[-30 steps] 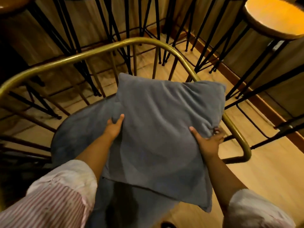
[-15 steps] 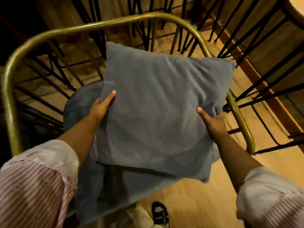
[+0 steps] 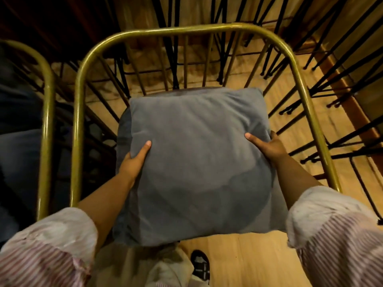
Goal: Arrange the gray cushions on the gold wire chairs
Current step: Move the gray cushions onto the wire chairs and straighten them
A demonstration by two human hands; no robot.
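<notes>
Gray cushion (image 3: 194, 162) now squared, centred over gold chair (image 3: 78, 112).

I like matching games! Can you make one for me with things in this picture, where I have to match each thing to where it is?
Things:
1. square gray fabric cushion
2. gold metal wire chair frame
3. black shoe
4. second gold chair frame

Places:
A. on the wooden floor, below the cushion's near edge
B. at the far left edge of the view
C. held between the left hand and right hand
D. curving around the cushion on three sides

Pairs: 1-C, 2-D, 3-A, 4-B
</notes>
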